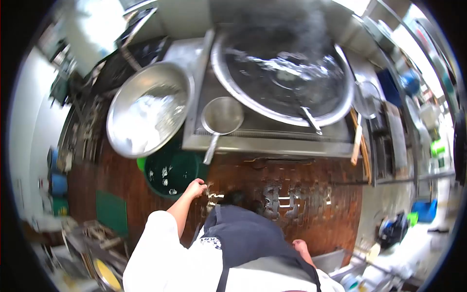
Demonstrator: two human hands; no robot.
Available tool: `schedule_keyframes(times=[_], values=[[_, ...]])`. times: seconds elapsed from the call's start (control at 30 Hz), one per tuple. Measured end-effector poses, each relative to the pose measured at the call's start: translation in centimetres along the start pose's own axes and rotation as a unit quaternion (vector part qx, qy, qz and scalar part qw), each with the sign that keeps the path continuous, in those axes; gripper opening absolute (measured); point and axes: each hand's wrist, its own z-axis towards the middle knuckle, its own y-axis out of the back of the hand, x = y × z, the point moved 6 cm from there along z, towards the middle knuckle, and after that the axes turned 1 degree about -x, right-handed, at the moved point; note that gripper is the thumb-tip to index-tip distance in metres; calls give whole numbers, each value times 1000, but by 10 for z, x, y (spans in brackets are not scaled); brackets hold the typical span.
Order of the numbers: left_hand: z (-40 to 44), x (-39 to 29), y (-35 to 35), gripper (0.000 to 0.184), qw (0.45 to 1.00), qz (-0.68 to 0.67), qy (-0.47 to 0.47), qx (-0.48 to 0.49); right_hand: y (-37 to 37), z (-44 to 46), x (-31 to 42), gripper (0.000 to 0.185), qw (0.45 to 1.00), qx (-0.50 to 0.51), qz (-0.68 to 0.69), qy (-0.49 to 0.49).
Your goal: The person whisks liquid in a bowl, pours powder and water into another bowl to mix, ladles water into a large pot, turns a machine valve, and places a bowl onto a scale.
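My left hand (196, 188) hangs beside the rim of a dark green tub (199, 168) on the floor, its fingers curled and no object visible in them. A little above it, the handle of a round strainer (223, 116) sticks out over the stove's front edge; the hand is apart from it. Low beside my apron, my right hand (300, 245) is curled with nothing visible in it. Steam rises from a large round pot (228, 87) of dark liquid, with a metal handle (310, 119) lying over its front rim. A big steel bowl (127, 92) with clear liquid stands to the left.
The steel stove top (272, 139) runs across ahead of me. At its right are a mesh skimmer (368, 100), a wooden-handled tool (357, 143) and long wooden sticks (365, 160). The brown floor (321, 204) looks wet. Shelving (413, 121) stands on the right.
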Motion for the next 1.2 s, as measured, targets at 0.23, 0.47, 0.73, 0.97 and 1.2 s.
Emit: schedule_keyframes(times=[0.23,0.47,0.73,0.97,1.2], values=[[-171,156,8,33,952,-193,143,-189,49,108,245,30,892,-8,-192,409],[-283,262,-72,36,904,-269,250,-220,-90,-83,565,65,720,-16,-221,658],[-336,366,-121,31,831,-416,282,-237,-252,-116,635,114,759,-69,-357,539],[-342,470,-92,25,766,-557,284,-149,-321,-18,648,113,793,-108,-338,495],[-306,425,107,29,854,-409,165,-274,-324,-234,681,99,729,-132,-477,473]])
